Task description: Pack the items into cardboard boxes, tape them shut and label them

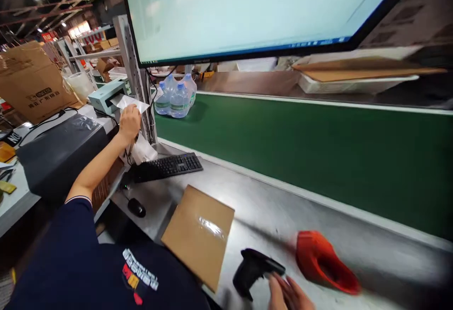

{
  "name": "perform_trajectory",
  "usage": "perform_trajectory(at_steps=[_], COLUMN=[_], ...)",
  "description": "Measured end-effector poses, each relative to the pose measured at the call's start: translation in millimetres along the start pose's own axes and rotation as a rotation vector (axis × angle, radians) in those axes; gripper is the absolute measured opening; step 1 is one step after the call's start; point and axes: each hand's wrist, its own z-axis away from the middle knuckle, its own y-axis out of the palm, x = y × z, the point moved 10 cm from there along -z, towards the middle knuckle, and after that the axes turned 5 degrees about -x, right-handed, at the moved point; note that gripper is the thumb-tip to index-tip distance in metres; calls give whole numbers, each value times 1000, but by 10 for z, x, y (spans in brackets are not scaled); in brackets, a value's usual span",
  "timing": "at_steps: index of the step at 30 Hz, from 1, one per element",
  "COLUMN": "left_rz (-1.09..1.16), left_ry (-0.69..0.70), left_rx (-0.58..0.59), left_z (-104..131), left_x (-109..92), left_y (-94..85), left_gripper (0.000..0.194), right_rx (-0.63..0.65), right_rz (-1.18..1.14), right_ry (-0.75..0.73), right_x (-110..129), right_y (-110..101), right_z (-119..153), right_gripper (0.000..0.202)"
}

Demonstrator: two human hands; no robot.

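My left hand (130,122) reaches out to the pale blue label printer (107,96). Its fingers are closed on a white label (130,104) that sticks out of the printer's front. At the lower edge of the view, my right hand (290,295) is partly cut off and blurred. Its fingertips are right by one end of a black handheld barcode scanner (255,268), which lies on the metal table; whether they grip it is unclear. Between my arms lies a closed brown cardboard box (200,234) with a strip of clear, shiny tape on top.
A red holder (323,263) stands right of the scanner. A black keyboard (170,166) and mouse (136,207) are at the left. Beyond runs a green conveyor belt (300,154) carrying packed water bottles (177,97). A large monitor (255,12) hangs above.
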Motion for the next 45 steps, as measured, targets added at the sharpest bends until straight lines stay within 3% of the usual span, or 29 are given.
perform_trajectory(at_steps=[1,2,4,7,9,11,14,17,20,23,25,27,30,33,36,40,43,45], left_rz=[102,237,539,918,1105,1204,1255,1192,1000,844,774,734,648,454,318,325,437,588], left_ry=[42,71,32,-174,-317,-407,-440,-340,-137,-60,-30,17,142,307,369,446,658,811], left_rx=[17,31,71,240,387,479,544,534,419,307,282,296,452,729,855,893,976,1065], left_z=[285,608,1317,2415,3076,3574,3984,4104,4086,4037,3980,3891,3751,3718,3678,3736,4046,4317], left_x=[-283,-567,-1035,-1472,-1620,-1646,-1510,-1283,-1093,-961,-973,-1106,-1559,-2119,-2432,-2535,-2545,-2468], left_y=[30,45,71,271,472,627,728,645,437,338,389,539,985,1554,1883,1894,1666,1428], left_gripper=[20,22,27,32,34,34,33,27,20,18,19,22,36,52,69,87,85,84], right_rx=[-36,27,224,578,603,494,391,331,255,196,130,58,-60,-132,-117,-151,-194,-156], right_rz=[-97,-165,-294,-586,-723,-738,-626,-465,-120,219,325,392,448,398,206,-38,-164,-300], right_ry=[11,-6,-1,151,276,335,245,26,-85,-147,-231,-314,-351,-278,-178,-14,150,250], right_x=[36,141,405,734,763,637,457,428,360,301,326,349,274,17,-366,-942,-1330,-1475], right_y=[46,200,605,1266,1475,1493,1382,1261,1238,1278,1296,1314,1285,1150,947,557,360,405], right_z=[57,134,331,685,798,784,587,193,-143,-205,-120,-10,66,44,88,373,624,728], right_gripper=[73,69,58,54,52,46,41,40,32,26,24,24,42,74,92,100,93,86])
